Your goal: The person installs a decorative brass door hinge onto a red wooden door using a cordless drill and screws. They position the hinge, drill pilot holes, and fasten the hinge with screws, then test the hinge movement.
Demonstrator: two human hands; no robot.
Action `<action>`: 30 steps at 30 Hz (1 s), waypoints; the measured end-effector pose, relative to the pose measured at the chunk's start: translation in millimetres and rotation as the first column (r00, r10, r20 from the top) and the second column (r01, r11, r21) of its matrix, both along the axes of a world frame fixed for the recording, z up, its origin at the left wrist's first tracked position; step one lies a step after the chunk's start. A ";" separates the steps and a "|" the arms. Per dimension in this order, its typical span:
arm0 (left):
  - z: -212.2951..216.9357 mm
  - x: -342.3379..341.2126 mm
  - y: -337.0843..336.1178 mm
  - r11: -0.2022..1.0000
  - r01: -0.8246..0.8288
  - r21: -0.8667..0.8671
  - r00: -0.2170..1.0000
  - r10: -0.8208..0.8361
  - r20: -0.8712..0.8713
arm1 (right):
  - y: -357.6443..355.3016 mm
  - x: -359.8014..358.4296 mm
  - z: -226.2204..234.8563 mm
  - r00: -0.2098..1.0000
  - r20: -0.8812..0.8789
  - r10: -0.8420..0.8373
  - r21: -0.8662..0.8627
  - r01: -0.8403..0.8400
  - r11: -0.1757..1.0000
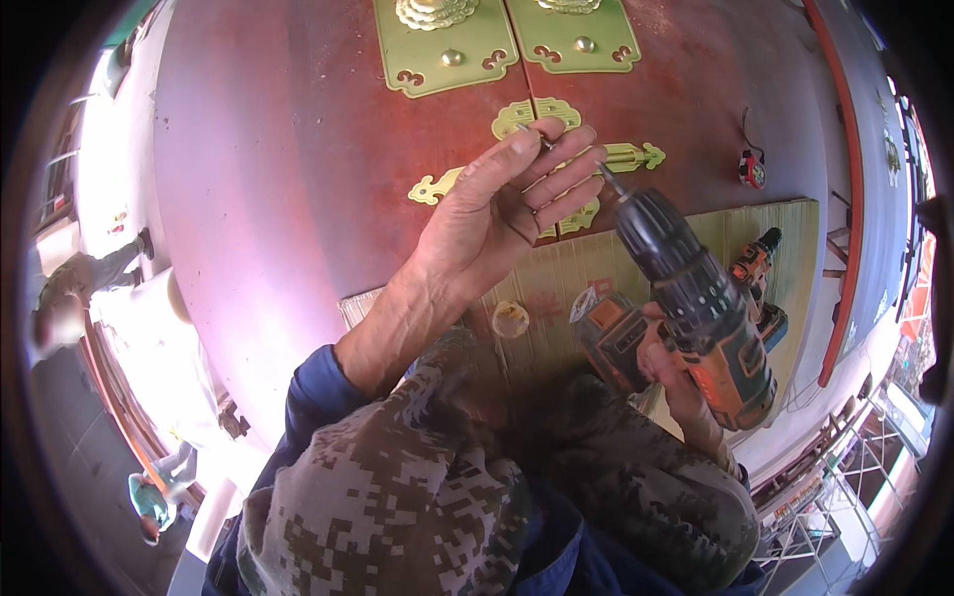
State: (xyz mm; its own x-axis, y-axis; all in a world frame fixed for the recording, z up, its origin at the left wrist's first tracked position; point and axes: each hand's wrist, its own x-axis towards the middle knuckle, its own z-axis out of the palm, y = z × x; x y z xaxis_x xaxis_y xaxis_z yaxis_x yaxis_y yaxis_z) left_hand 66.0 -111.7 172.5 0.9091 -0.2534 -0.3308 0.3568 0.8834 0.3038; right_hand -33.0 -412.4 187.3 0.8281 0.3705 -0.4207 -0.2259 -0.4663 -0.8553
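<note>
Over the brass-coloured latch (634, 156), the left hand (492, 194) grips a small screw-like piece (546, 142), likely for fingertip control, while the right hand (681, 382) clasps the drill (688, 268) by its handle, apparently steadying its bit (611, 180).

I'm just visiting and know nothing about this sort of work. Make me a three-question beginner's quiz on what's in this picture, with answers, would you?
1. Multiple choice: which hand holds the raised black-and-orange drill?
a) left
b) right
c) both

2. True or false: the tape measure lies to the right of the gold bolt.

3. Fill in the blank: a second drill rests on a flat sheet of ____.

Key:
1. b, the right hand
2. True
3. Cardboard
</note>
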 end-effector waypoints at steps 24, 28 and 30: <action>-1.5 -9.5 -1.0 0.995 -0.042 -0.092 0.999 0.041 -0.013 | 54.9 33.5 16.6 0.969 -0.239 -0.054 0.345 0.137 0.929; -3.0 -10.6 -2.3 0.995 -0.043 -0.093 0.999 0.043 -0.003 | 57.0 33.5 16.3 0.943 -0.318 -0.100 0.344 0.213 0.915; -4.1 -11.5 -2.8 0.996 -0.042 -0.078 0.999 0.042 0.005 | 60.3 36.4 20.7 0.937 -0.332 -0.108 0.327 0.222 0.919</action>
State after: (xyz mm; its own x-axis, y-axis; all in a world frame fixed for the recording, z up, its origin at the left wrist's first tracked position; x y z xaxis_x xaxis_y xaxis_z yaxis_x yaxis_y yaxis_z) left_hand 54.5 -114.6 168.4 0.9215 -0.2398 -0.3056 0.3173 0.9185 0.2359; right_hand 3.4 -352.1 208.0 0.7444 0.4108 -0.5263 -0.5459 -0.0793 -0.8341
